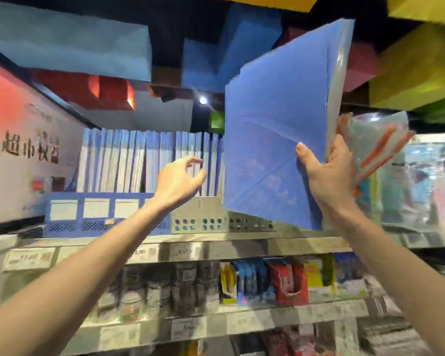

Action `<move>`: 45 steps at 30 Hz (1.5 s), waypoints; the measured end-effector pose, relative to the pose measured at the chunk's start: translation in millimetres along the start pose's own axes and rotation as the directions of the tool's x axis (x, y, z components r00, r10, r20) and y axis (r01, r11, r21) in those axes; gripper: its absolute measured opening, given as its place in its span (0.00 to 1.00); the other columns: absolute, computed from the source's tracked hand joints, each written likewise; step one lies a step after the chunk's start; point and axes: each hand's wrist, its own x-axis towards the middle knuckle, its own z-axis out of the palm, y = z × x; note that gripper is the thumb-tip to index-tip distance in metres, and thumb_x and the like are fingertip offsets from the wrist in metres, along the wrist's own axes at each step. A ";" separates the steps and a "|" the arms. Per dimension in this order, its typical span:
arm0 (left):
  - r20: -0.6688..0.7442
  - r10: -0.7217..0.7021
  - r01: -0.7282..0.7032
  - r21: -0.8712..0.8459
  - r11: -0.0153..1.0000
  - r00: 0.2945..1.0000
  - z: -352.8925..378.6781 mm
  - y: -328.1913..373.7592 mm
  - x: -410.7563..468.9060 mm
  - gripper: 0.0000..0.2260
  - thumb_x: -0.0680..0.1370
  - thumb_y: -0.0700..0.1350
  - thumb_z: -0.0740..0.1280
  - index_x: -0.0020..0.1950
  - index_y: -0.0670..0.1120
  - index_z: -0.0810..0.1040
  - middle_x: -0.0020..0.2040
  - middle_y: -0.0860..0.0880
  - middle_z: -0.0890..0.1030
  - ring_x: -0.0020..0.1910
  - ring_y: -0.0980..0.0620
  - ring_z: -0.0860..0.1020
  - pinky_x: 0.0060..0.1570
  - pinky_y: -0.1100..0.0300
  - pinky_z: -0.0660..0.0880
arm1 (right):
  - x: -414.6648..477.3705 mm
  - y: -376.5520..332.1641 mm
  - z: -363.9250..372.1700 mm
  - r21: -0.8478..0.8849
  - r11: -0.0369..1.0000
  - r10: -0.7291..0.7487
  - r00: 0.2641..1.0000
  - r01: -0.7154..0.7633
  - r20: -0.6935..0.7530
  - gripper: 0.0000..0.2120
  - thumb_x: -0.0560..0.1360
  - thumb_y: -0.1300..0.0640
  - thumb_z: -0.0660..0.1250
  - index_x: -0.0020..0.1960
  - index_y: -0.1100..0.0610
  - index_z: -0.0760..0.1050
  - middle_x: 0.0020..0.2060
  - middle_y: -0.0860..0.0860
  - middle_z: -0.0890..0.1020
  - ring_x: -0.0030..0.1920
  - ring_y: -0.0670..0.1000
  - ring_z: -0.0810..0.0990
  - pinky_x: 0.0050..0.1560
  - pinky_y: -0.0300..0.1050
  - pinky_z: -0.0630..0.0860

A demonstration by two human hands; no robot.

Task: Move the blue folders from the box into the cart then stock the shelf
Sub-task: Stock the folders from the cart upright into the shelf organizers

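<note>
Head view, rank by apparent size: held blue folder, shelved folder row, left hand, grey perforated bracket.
1. held blue folder, nearest camera
2. shelved folder row
3. left hand and grey perforated bracket: alike, unranked

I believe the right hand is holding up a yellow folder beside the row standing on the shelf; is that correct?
Not quite: the folder is blue, not yellow. In the head view the right hand holds it up beside the row standing on the shelf.

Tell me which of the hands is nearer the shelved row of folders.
Left. The left hand is in front of the row; the right hand grips a blue folder to its right.
</note>
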 end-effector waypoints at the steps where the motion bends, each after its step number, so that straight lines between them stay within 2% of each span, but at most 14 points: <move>1: -0.002 0.046 -0.046 0.051 0.998 0.999 18.3 2.9 7.8 0.16 0.79 0.53 0.68 0.65 0.50 0.80 0.60 0.46 0.84 0.60 0.46 0.81 0.62 0.53 0.74 | 8.1 8.1 -6.0 -0.030 0.999 -0.024 0.999 0.024 -0.025 0.11 0.77 0.56 0.70 0.58 0.54 0.75 0.53 0.46 0.83 0.53 0.41 0.81 0.55 0.40 0.78; 3: 0.006 0.126 -0.125 0.148 0.981 0.992 46.6 3.2 21.7 0.18 0.79 0.55 0.66 0.67 0.50 0.79 0.57 0.44 0.84 0.57 0.43 0.81 0.60 0.52 0.72 | 21.6 22.9 -10.2 -0.065 0.997 -0.048 0.997 0.044 -0.067 0.10 0.78 0.58 0.69 0.58 0.57 0.75 0.50 0.45 0.81 0.47 0.31 0.78 0.48 0.27 0.73; 5: 0.002 0.189 -0.185 0.214 0.959 0.982 81.3 -5.4 44.7 0.23 0.77 0.58 0.63 0.69 0.51 0.77 0.61 0.45 0.83 0.62 0.43 0.79 0.66 0.48 0.67 | 39.3 44.0 -10.1 -0.098 0.993 -0.072 0.991 0.061 -0.112 0.08 0.78 0.60 0.70 0.55 0.57 0.73 0.45 0.42 0.78 0.41 0.29 0.76 0.42 0.23 0.69; 8: 0.012 0.273 -0.260 0.346 0.901 0.962 113.7 -17.3 68.3 0.25 0.77 0.58 0.66 0.74 0.53 0.73 0.71 0.42 0.75 0.75 0.38 0.66 0.76 0.42 0.55 | 56.4 63.5 -4.3 -0.112 0.991 -0.082 0.988 0.067 -0.133 0.11 0.78 0.58 0.69 0.59 0.60 0.74 0.49 0.44 0.80 0.45 0.35 0.77 0.46 0.26 0.71; 9: 0.006 0.288 -0.269 0.382 0.884 0.958 124.9 -20.3 76.7 0.26 0.78 0.58 0.66 0.75 0.54 0.71 0.74 0.40 0.71 0.78 0.37 0.60 0.77 0.41 0.52 | 63.2 71.5 -0.5 -0.126 0.990 -0.079 0.989 0.063 -0.128 0.11 0.78 0.57 0.69 0.59 0.60 0.74 0.48 0.44 0.80 0.43 0.34 0.76 0.44 0.25 0.70; 12: -0.023 0.352 -0.301 0.467 0.831 0.936 152.5 -25.4 99.3 0.27 0.79 0.58 0.65 0.77 0.54 0.67 0.79 0.37 0.61 0.80 0.35 0.51 0.79 0.41 0.46 | 81.4 94.1 16.0 -0.129 0.990 -0.068 0.992 0.054 -0.107 0.07 0.79 0.56 0.68 0.55 0.53 0.73 0.45 0.37 0.78 0.42 0.29 0.77 0.41 0.22 0.70; 16: -0.014 0.379 -0.321 0.503 0.802 0.925 178.2 -33.9 120.5 0.29 0.81 0.59 0.63 0.80 0.56 0.61 0.81 0.37 0.52 0.81 0.36 0.44 0.78 0.43 0.41 | 97.7 121.4 39.1 -0.135 0.988 -0.085 0.991 0.070 -0.104 0.07 0.78 0.57 0.68 0.54 0.53 0.73 0.46 0.40 0.80 0.46 0.35 0.79 0.47 0.32 0.75; 18: -0.016 0.385 -0.322 0.516 0.794 0.923 187.0 -41.1 128.6 0.31 0.79 0.60 0.65 0.80 0.56 0.60 0.81 0.36 0.50 0.81 0.35 0.43 0.79 0.42 0.43 | 103.6 134.8 47.7 -0.155 0.985 -0.096 0.990 0.080 -0.098 0.06 0.78 0.56 0.68 0.53 0.53 0.72 0.43 0.39 0.79 0.47 0.45 0.80 0.50 0.43 0.78; 20: -0.004 0.389 -0.326 0.537 0.778 0.921 193.3 -48.4 133.9 0.33 0.78 0.60 0.66 0.81 0.56 0.60 0.81 0.35 0.49 0.80 0.34 0.43 0.79 0.42 0.44 | 108.4 146.3 54.4 -0.178 0.980 -0.111 0.990 0.094 -0.087 0.06 0.78 0.57 0.68 0.52 0.55 0.72 0.40 0.39 0.78 0.45 0.50 0.80 0.48 0.48 0.78; 24: -0.021 0.444 -0.358 0.557 0.749 0.896 202.7 -55.7 140.4 0.35 0.75 0.56 0.68 0.81 0.55 0.60 0.81 0.36 0.50 0.80 0.33 0.48 0.78 0.37 0.48 | 118.8 170.3 68.3 -0.242 0.965 -0.122 0.988 0.096 -0.096 0.08 0.78 0.57 0.68 0.51 0.60 0.71 0.36 0.43 0.77 0.35 0.41 0.75 0.42 0.47 0.73; 28: -0.042 0.470 -0.374 0.544 0.751 0.882 206.7 -65.4 139.1 0.34 0.76 0.52 0.69 0.80 0.55 0.61 0.82 0.38 0.49 0.81 0.36 0.48 0.79 0.39 0.47 | 122.9 193.6 89.2 -0.314 0.949 -0.040 0.996 0.012 -0.083 0.11 0.78 0.54 0.67 0.53 0.62 0.71 0.44 0.57 0.81 0.39 0.49 0.67 0.45 0.50 0.68; 35: -0.127 0.470 -0.359 0.486 0.797 0.873 200.2 -74.7 136.5 0.27 0.76 0.53 0.59 0.76 0.53 0.69 0.82 0.39 0.51 0.81 0.39 0.51 0.79 0.40 0.51 | 128.2 222.2 119.6 -0.370 0.928 0.048 0.999 -0.047 -0.006 0.13 0.79 0.54 0.67 0.58 0.60 0.71 0.50 0.56 0.78 0.46 0.51 0.66 0.43 0.45 0.63; 40: -0.147 0.476 -0.357 0.481 0.801 0.867 200.7 -76.3 132.7 0.27 0.77 0.54 0.59 0.76 0.54 0.69 0.82 0.41 0.52 0.81 0.41 0.50 0.79 0.41 0.51 | 128.4 243.7 133.0 -0.397 0.911 0.111 0.994 -0.111 -0.023 0.14 0.77 0.53 0.70 0.56 0.58 0.71 0.46 0.52 0.76 0.44 0.52 0.73 0.45 0.52 0.77; 45: -0.136 0.479 -0.348 0.522 0.779 0.867 206.4 -77.3 133.1 0.29 0.77 0.54 0.61 0.79 0.56 0.65 0.83 0.43 0.49 0.82 0.41 0.48 0.80 0.42 0.48 | 121.3 255.7 127.8 -0.432 0.896 0.096 0.995 -0.103 -0.038 0.15 0.76 0.50 0.72 0.55 0.56 0.71 0.45 0.52 0.78 0.43 0.52 0.75 0.42 0.49 0.77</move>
